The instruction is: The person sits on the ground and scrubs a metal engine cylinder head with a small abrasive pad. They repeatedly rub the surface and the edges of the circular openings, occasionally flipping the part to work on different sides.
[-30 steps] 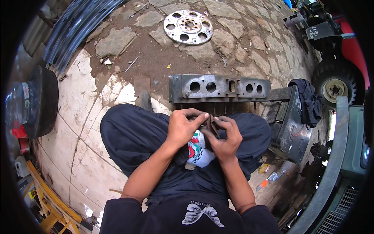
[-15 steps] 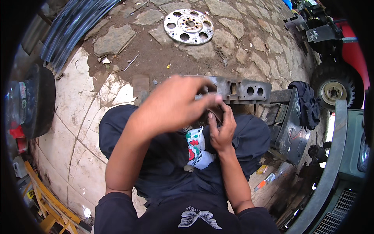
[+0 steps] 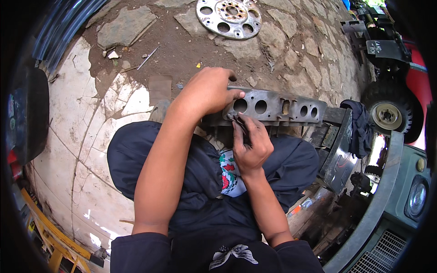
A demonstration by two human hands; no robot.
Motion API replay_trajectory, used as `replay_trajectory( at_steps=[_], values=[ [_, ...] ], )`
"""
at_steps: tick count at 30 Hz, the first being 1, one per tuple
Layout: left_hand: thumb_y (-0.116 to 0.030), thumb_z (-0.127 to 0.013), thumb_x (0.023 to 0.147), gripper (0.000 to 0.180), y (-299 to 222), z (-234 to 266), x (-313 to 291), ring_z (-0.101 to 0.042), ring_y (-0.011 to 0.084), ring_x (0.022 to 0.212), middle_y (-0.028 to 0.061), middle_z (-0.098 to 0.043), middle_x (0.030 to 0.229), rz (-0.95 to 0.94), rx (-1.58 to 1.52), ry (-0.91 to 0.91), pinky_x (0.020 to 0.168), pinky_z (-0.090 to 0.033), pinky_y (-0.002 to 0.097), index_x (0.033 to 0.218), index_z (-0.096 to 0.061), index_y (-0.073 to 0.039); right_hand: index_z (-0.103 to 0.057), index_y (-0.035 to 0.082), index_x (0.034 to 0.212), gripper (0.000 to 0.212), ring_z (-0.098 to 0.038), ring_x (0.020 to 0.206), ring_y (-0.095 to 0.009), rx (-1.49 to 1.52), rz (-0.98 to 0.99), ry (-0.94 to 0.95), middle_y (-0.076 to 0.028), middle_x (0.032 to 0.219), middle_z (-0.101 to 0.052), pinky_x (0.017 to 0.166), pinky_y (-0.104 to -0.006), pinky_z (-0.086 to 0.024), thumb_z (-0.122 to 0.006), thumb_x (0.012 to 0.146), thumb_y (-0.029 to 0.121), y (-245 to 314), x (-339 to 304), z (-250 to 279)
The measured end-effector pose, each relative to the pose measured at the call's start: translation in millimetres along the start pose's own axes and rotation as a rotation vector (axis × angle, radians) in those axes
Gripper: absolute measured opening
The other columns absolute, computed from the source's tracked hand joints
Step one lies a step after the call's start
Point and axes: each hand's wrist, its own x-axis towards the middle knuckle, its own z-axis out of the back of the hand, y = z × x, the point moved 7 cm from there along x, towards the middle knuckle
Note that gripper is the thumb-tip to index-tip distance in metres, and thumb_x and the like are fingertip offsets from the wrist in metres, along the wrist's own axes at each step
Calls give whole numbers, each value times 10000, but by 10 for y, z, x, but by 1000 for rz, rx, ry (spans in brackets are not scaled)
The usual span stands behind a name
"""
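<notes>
A grey metal engine cylinder head [image 3: 273, 107], with round ports and short studs along its face, lies crosswise in front of my bent knees. My left hand [image 3: 213, 88] grips its left end, thumb on the upper edge of the face and fingers over the far side. Just below the leftmost port, my right hand [image 3: 253, 144] has its fingers pinched together against the lower edge of the face. Between those fingers is a small dark, thin piece, mostly hidden; its kind cannot be made out.
Beyond lies a round metal flywheel plate [image 3: 229, 19] on the stone paving. On the right stand a metal box [image 3: 337, 150] with a dark cloth [image 3: 358, 125] over it, a vehicle wheel [image 3: 387, 113] and a green vehicle front [image 3: 412, 195]. A yellow frame [image 3: 54, 232] stands at lower left.
My left hand has gone from near my right hand to the cylinder head's left end. My right hand has moved slightly left, with the dark piece now against the face. The view has shifted.
</notes>
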Motion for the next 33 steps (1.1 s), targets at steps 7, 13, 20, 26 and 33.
replay_trajectory(
  at_steps=[7, 13, 20, 26, 33],
  values=[
    [-441, -803, 950, 625, 105, -21, -21, -717, 480, 1164, 330, -752, 1164, 82, 62, 57, 1012, -562, 505, 1292, -717, 76, -788, 1, 1170, 279, -794, 902, -299, 28, -102, -93, -159, 1038, -799, 835, -377, -610, -829, 894, 1, -105, -44, -34],
    [-444, -789, 962, 623, 53, -47, -23, -709, 485, 1176, 331, -747, 1180, 73, 45, 90, 1027, -552, 515, 1293, -710, 77, -777, -41, 1182, 252, -802, 943, -250, 40, -138, -13, -165, 1047, -792, 865, -347, -624, -806, 932, -21, -113, 42, 3],
    [-362, -845, 906, 557, 64, -63, -32, -709, 471, 1178, 308, -753, 1173, 101, 42, 133, 1034, -551, 511, 1275, -733, 39, -768, -49, 1188, 260, -790, 962, -240, 146, -279, -26, -157, 1046, -786, 881, -347, -617, -820, 938, 1, -180, -44, -38],
    [-253, -898, 829, 565, 111, -75, -57, -717, 455, 1166, 278, -763, 1173, 41, 37, 200, 1024, -557, 512, 1320, -747, -18, -783, -30, 1148, 260, -794, 898, -259, 144, -264, -36, -159, 985, -782, 831, -358, -616, -853, 901, 8, -200, 1, -14],
    [-237, -892, 839, 539, 139, -115, -16, -723, 453, 1155, 272, -762, 1170, 107, 45, 238, 1014, -563, 500, 1324, -758, -42, -794, -11, 1139, 268, -777, 841, -284, 101, -197, -37, -162, 956, -771, 789, -369, -606, -858, 879, 5, -158, 17, -38]
  ],
)
